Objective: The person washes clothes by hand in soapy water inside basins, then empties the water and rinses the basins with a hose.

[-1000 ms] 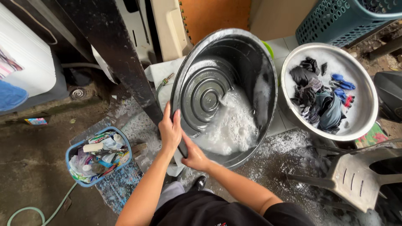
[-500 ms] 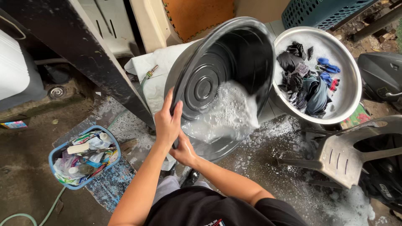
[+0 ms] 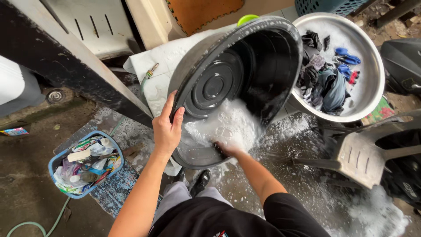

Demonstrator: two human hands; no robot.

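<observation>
tub (image 3: 245,74): large, dark grey, round, ribbed base
pose: tipped on its side, mouth facing the camera
contents: white suds (image 3: 228,125) pooled at its low rim, spilling out

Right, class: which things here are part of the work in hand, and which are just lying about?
In hand: left hand on the rim of the tilted black tub; right hand in the suds.

Lying about: metal basin of clothes, blue basket, hose, grey chair.
</observation>
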